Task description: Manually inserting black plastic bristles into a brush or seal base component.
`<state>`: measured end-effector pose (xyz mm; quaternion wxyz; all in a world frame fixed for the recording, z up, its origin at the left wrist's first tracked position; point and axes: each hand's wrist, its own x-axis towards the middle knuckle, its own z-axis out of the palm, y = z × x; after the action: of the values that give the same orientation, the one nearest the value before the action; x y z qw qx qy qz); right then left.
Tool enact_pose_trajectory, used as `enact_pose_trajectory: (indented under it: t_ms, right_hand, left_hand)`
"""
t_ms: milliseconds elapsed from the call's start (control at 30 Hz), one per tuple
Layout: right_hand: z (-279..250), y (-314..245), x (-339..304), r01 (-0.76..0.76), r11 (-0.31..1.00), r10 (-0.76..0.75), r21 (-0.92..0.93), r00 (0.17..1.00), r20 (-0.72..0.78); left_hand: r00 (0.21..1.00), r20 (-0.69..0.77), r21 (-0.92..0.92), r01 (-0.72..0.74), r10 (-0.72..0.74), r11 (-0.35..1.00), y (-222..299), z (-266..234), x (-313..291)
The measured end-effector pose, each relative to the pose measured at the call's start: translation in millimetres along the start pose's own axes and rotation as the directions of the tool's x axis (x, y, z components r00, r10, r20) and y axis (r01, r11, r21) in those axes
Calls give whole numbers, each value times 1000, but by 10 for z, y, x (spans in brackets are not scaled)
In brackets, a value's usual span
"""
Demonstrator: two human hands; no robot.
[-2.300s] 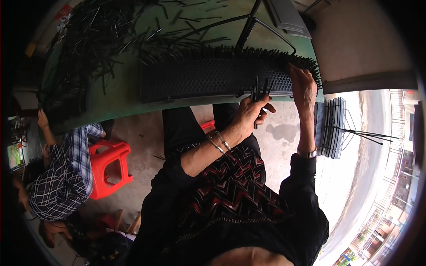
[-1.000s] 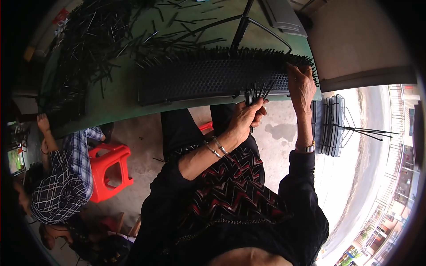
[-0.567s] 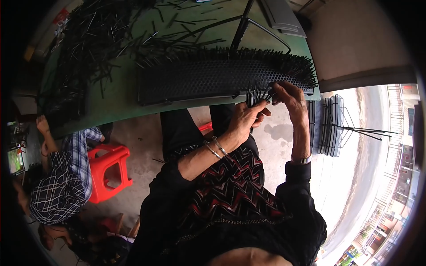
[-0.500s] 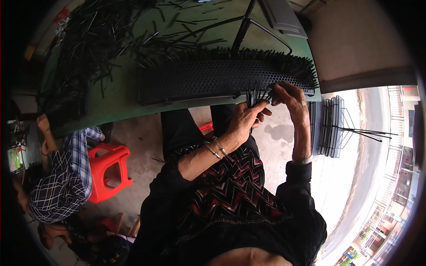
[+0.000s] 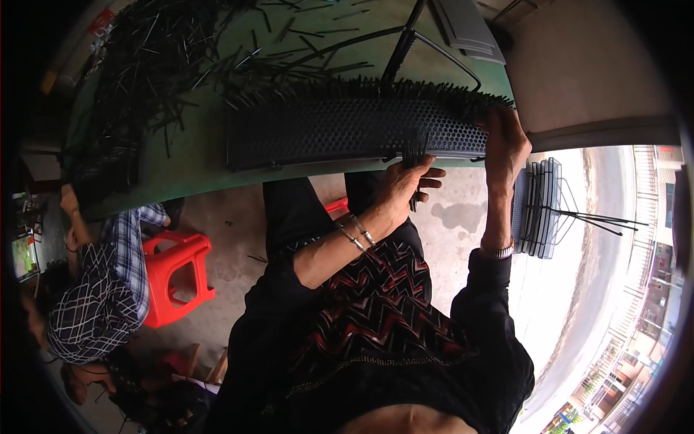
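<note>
A long black perforated panel point(image 5: 325, 130) lies along the near edge of the green table, with dark thin sticks point(image 5: 405, 88) bristling from its far side. My left hand point(image 5: 402, 186) is closed around a bundle of thin black sticks point(image 5: 415, 146), just in front of the panel's near edge. My right hand point(image 5: 507, 145) is at the right end of the panel. Its fingers are bent together against the holes, and whatever they grip is hidden and dark.
Loose black sticks point(image 5: 163, 79) pile up on the green table point(image 5: 184, 177). A black metal frame point(image 5: 402, 54) stands behind the panel. A red stool point(image 5: 173, 271) and a person in a checked shirt point(image 5: 97, 304) are at the left; wire racks point(image 5: 542, 208) stand at the right.
My right hand has moved from the stick bundle rightward and away from me, onto the panel's right end. The left hand stays nearly in place, still holding the bundle.
</note>
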<state>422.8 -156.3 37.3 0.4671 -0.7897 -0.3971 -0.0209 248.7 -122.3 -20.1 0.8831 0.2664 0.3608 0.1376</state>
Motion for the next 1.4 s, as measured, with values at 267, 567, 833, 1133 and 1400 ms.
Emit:
enact_pose_trajectory:
  t_ms: [267,567,833,1133,1400]
  right_hand:
    - [230,61,73,167,971,-168,-170,986,3]
    - [150,64,199,104,986,-89,-133,989,118]
    - [132,126,268,92,990,-70,-108,979,192]
    - [101,98,296,288,951,-248,-108,926,283]
    - [99,92,316,237,970,-210,-61,932,295]
  left_hand:
    - [999,-12,-208,-40,38,977,-136,-9,82]
    - [999,-34,-113,9,-13,994,-69,47,-35]
    - [999,32,-162,-15,20,987,-14,25,-65]
    - [997,80,-155,-11,24,988,-4,-31,-38]
    - [996,81,-131,-20,31,991,-6,-41,-1]
